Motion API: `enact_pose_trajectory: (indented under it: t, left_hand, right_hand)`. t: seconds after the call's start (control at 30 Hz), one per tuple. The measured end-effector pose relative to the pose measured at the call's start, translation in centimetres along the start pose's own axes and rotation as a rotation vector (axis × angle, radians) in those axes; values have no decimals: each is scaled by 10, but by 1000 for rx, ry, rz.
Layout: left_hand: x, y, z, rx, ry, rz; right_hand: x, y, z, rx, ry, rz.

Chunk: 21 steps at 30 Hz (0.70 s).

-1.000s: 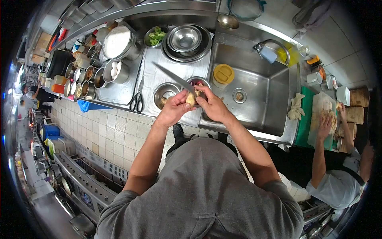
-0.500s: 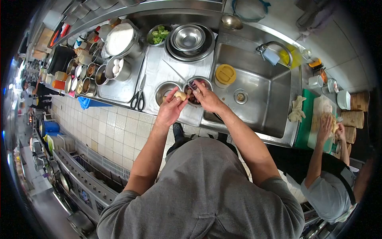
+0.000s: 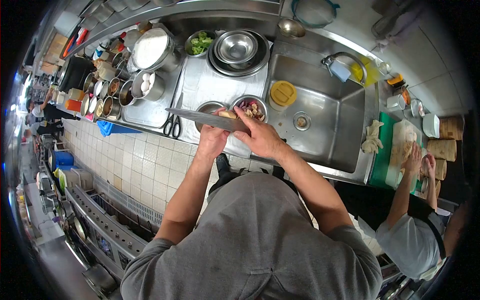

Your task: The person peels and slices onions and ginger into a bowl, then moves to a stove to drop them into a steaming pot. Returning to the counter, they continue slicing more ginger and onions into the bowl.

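My right hand (image 3: 263, 138) grips a long knife (image 3: 197, 117), its blade lying broadside and pointing left over the bowls. Behind the blade shows a pale yellow piece of food (image 3: 227, 114), held in my left hand (image 3: 213, 139), whose fingers are partly covered by the knife. A steel bowl (image 3: 209, 106) sits beneath the blade, mostly hidden. Beside it, a second steel bowl (image 3: 265, 106) contains purple and tan scraps (image 3: 251, 108).
Black-handled scissors (image 3: 172, 126) lie left of the bowls. Stacked steel bowls (image 3: 236, 47) stand behind, near a bowl of greens (image 3: 200, 43). At right are the sink (image 3: 330, 120) and a yellow-lidded tub (image 3: 283, 94). A co-worker (image 3: 410, 230) handles food at far right.
The knife has swung from pointing away to lying across the pale yellow piece, blade toward the left. Both hands have come closer together. The co-worker's hands have shifted slightly.
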<state>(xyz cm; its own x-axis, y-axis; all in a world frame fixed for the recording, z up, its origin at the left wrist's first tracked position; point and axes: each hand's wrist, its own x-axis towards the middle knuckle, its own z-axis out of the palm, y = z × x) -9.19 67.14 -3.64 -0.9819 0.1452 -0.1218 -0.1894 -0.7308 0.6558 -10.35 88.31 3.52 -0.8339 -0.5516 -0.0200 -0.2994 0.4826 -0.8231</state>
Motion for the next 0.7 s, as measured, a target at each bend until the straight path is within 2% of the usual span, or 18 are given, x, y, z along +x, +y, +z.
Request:
enact_pose_trajectory:
  t: [0.3, 0.63, 0.7]
  left_hand:
    - [0, 6, 22, 11, -4, -7]
    - [-3, 7, 23, 116, 0, 21]
    - [-2, 8, 22, 122, -2, 16]
  right_hand:
    - [-6, -3, -6, -35, 62, -81]
    - [-11, -2, -3, -22, 54, -48]
    - [-11, 2, 1, -19, 114, -108]
